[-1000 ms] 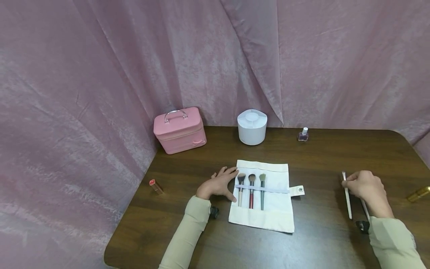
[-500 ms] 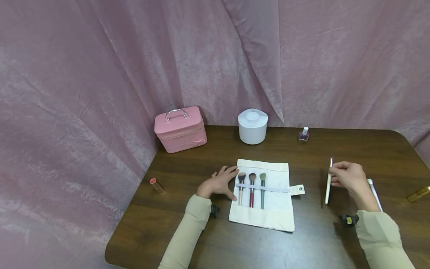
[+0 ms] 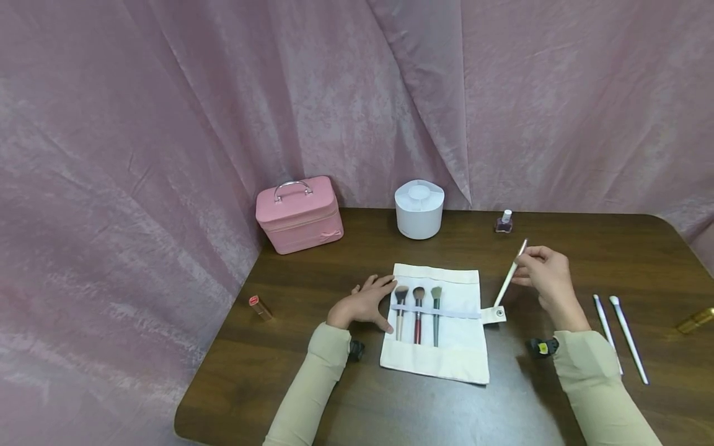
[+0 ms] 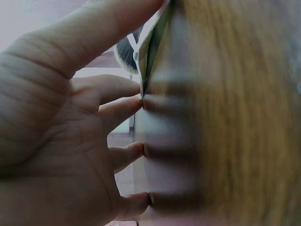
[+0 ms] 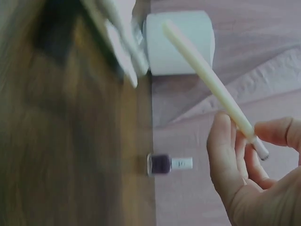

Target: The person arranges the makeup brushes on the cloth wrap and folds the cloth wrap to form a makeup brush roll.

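A white cloth brush roll point(image 3: 457, 365) lies unfolded on the wooden table, with three makeup brushes point(image 3: 418, 316) tucked under its strap. My left hand point(image 3: 365, 305) rests at the roll's left edge, fingers spread and fingertips touching the table and cloth. Above the roll's snap tab point(image 3: 493, 315), my right hand point(image 3: 549, 279) pinches a slim white makeup brush point(image 3: 510, 272) near its upper end. That brush tilts, its plain handle end pointing down toward the roll; in the right wrist view the short tip point(image 5: 261, 149) sticks out by the thumb and fingers.
Two white brushes point(image 3: 629, 341) lie right of my right forearm, near a gold tube point(image 3: 695, 321). At the back stand a pink case point(image 3: 299, 217), a white round organizer point(image 3: 419, 214) and a nail polish bottle point(image 3: 504, 223). A lipstick point(image 3: 260, 308) is at left.
My right hand has lifted the white brush off the table and carried it left to the roll's right edge. My left hand has stayed in place.
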A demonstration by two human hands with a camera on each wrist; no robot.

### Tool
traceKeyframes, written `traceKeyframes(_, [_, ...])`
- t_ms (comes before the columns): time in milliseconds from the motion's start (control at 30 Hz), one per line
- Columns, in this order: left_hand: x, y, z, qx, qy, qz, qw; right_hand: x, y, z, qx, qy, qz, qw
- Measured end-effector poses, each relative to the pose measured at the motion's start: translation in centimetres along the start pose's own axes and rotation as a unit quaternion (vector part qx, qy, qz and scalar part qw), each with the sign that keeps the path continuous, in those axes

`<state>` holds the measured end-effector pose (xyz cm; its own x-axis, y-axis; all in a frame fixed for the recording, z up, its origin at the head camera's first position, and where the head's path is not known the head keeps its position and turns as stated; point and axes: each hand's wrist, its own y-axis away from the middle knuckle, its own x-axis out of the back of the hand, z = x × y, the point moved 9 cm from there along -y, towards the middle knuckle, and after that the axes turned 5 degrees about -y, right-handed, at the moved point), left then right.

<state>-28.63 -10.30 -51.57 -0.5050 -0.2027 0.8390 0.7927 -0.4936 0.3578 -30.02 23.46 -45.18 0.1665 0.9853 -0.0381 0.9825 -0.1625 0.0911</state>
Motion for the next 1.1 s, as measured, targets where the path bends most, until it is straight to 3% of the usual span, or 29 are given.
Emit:
traceKeyframes(100, [0.1,0.0,0.1,-0.002,-0.001,0.002,1.0,-0.7,-0.1,-0.3,0.004,-0.041,0.013,0.999])
traceKeyframes(267, [0.0,0.1,-0.1,-0.001,0.001,0.004,1.0,-2.1,-0.2,-0.1,0.002,-0.063,0.028,0.998])
traceKeyframes(500, [-0.1,0.3,-0.2,0.001,0.012,0.005,0.9999,-4.6,-0.6,0.5,0.004,-0.035,0.032,0.999])
traceKeyframes(667, [0.0,0.2,-0.1,0.001,0.011,0.004,0.9999,-6.2,-0.8,1.1,-0.001,-0.045,0.024,0.999])
traceKeyframes(1100, [0.0,0.0,-0.1,0.002,0.007,0.005,1.0,-9.2,-0.6,3.7,-0.048,0.01,-0.038,0.998])
